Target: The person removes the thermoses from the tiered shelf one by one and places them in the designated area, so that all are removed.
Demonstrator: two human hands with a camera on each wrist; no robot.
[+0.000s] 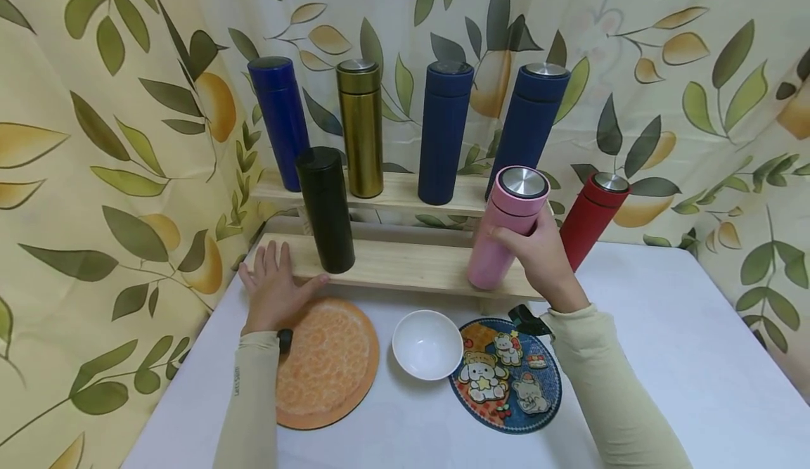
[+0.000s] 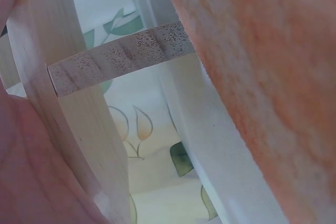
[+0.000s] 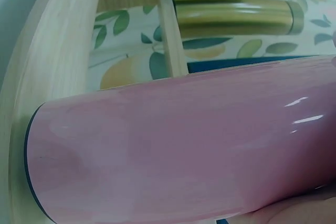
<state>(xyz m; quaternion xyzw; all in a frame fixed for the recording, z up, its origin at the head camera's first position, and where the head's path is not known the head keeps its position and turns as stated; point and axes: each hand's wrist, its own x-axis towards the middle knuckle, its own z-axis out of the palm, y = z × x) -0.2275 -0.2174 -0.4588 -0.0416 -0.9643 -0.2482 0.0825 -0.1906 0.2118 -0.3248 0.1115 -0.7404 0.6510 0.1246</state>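
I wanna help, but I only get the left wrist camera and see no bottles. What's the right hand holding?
Observer: The right hand grips a pink bottle.
Operator: Cool! Is there a bowl anywhere?
Observer: Yes, a white bowl sits right of the round orange mat in the head view.
Operator: And is any bottle close to the left hand?
Observer: Yes, a black bottle stands on the lower shelf near the left hand.
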